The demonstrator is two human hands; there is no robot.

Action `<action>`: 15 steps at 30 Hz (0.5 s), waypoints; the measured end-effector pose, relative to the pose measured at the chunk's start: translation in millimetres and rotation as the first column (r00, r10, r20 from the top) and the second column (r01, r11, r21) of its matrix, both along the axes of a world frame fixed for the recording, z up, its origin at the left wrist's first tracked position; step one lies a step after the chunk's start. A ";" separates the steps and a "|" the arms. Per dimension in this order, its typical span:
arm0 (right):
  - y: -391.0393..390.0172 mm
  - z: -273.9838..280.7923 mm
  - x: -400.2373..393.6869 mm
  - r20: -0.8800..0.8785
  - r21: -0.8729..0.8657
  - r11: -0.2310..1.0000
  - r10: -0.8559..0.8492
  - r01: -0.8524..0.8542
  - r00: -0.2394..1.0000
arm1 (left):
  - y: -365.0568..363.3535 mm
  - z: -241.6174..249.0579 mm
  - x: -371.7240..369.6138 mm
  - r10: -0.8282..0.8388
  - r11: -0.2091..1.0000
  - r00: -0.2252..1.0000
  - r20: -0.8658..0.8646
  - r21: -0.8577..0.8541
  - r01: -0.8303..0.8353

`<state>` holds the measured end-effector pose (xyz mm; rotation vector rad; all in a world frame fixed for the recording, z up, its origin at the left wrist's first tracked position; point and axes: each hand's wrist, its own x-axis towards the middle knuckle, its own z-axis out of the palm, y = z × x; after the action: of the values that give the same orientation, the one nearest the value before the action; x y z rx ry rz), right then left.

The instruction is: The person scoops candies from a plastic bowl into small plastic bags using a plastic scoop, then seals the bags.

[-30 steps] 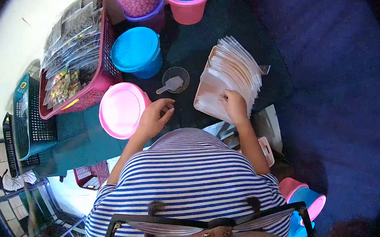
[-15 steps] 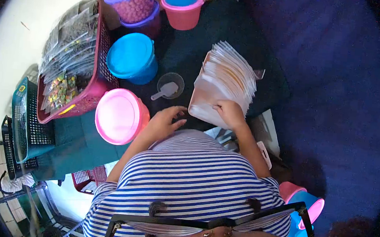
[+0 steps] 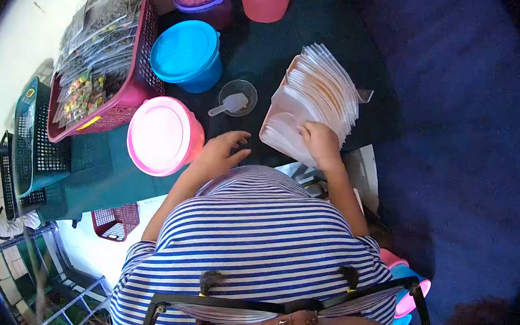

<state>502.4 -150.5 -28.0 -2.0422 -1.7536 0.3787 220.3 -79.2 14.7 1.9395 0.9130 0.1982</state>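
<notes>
A pale pink tray (image 3: 270,117) on the dark cloth holds a fanned stack of thin whitish packets (image 3: 325,85). My right hand (image 3: 321,144) reaches over the tray's near end, its fingers closed at the edge of a translucent packet. My left hand (image 3: 220,153) rests near the table's front edge, fingers apart and holding nothing. It lies between the tray and a tub with a pink lid (image 3: 162,135). Beyond it is a small clear bowl (image 3: 249,91) with a white scoop (image 3: 231,103) in it.
A blue-lidded tub (image 3: 186,52) stands behind the pink one. A maroon basket (image 3: 145,66) of small bags is at the left, with a green basket (image 3: 24,135) beyond it. Further tubs, one pink (image 3: 264,4), stand at the back.
The view has shifted, so the table items appear slightly higher. My right hand stays at the tray, where a rounded translucent edge now shows beside its fingers. My left hand remains apart from the objects.
</notes>
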 end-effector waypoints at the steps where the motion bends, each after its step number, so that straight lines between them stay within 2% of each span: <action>1: -1.0 1.8 0.9 -0.004 -0.016 1.000 -0.004 0.004 1.000 | -2.4 2.6 -2.1 0.006 1.000 1.000 0.005 -0.003 -0.006; 5: -1.3 19.5 3.8 0.036 0.089 0.993 -0.084 0.081 0.996 | -0.8 15.6 -11.0 0.056 0.995 0.997 0.044 0.085 -0.059; 7: 3.1 28.8 6.9 -0.072 0.132 0.978 -0.152 0.161 0.986 | -1.6 18.3 -16.5 0.111 0.994 0.988 0.106 -0.006 -0.111; 9: 5.3 41.3 4.9 -0.082 0.167 0.974 -0.142 0.154 0.986 | -1.2 16.8 -18.2 0.143 0.989 0.985 0.098 -0.040 -0.139; 11: 4.4 57.7 -5.6 -0.436 0.239 0.922 -0.179 0.305 0.882 | -9.3 25.7 -17.4 0.191 0.979 0.956 0.222 -0.119 -0.168; 12: 4.6 60.3 -9.8 -0.560 0.260 0.924 -0.091 0.279 0.823 | -12.7 27.5 -20.1 0.178 0.984 0.946 0.272 -0.068 -0.166; 13: 8.3 61.4 -15.5 -0.558 0.278 0.927 -0.057 0.252 0.828 | -14.2 30.0 -23.3 0.200 0.980 0.939 0.279 -0.051 -0.194; 14: 11.5 59.9 -23.5 -0.764 0.231 0.946 0.033 0.226 0.644 | -17.0 32.6 -27.3 0.254 0.966 0.911 0.326 -0.031 -0.258; 15: 17.8 57.7 -31.2 -0.909 0.184 0.966 0.097 0.182 0.406 | -18.3 35.4 -30.6 0.303 0.947 0.877 0.373 -0.016 -0.320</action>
<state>471.2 -132.7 29.7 -1.2067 -0.9370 0.9830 189.7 -97.5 50.1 1.7030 0.9626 0.7577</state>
